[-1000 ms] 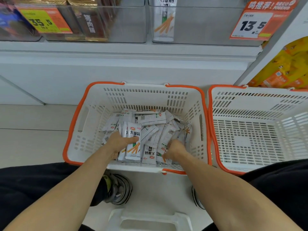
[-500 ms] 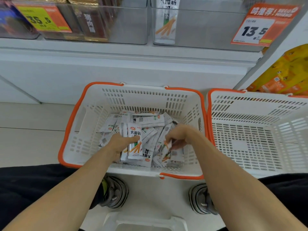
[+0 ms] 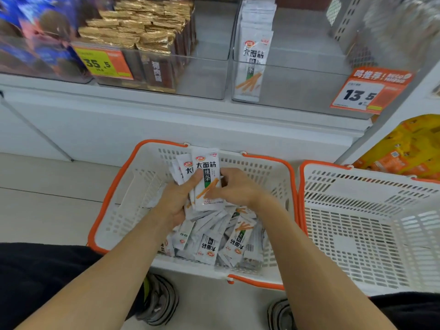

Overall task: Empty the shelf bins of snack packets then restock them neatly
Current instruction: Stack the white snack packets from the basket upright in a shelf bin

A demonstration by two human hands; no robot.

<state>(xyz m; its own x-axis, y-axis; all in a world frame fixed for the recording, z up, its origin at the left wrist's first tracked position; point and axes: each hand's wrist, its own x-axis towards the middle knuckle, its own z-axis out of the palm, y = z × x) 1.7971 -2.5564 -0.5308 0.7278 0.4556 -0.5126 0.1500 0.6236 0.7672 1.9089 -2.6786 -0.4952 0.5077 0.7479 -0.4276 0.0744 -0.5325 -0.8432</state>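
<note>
Head view, looking down from the person's own eyes. The landmark is the orange-rimmed basket [image 3: 112, 201] sitting on the floor in front of the person's shoes.

Above the middle of that basket, both hands are gathering a small stack of white snack packets [image 3: 206, 179]. The left hand [image 3: 177, 201] is curling round the stack from the left, its thumb pressing on the front packet. The right hand [image 3: 234, 186] is closing on the stack's right edge, fingers bent round it. The front packet is standing upright with its printing facing the person; others are fanning out behind it, their edges uneven.

Below the hands, inside the basket, a loose heap of packets [image 3: 214, 236] is lying jumbled at all angles. Just right of the basket, a second basket [image 3: 357, 234] is standing with nothing showing in it. Above and beyond the basket, on the shelf, a clear bin [image 3: 297, 86] is holding one narrow row of the same packets [image 3: 252, 53] against its left wall, the rest of it bare.

What could go wrong, as I judge it: the stack is not yet squared, so the slippery back packets could slide out and drop on the lift to the bin. Set down hastily, a loose stack could also topple sideways in the bare space and knock over the standing row.
</note>
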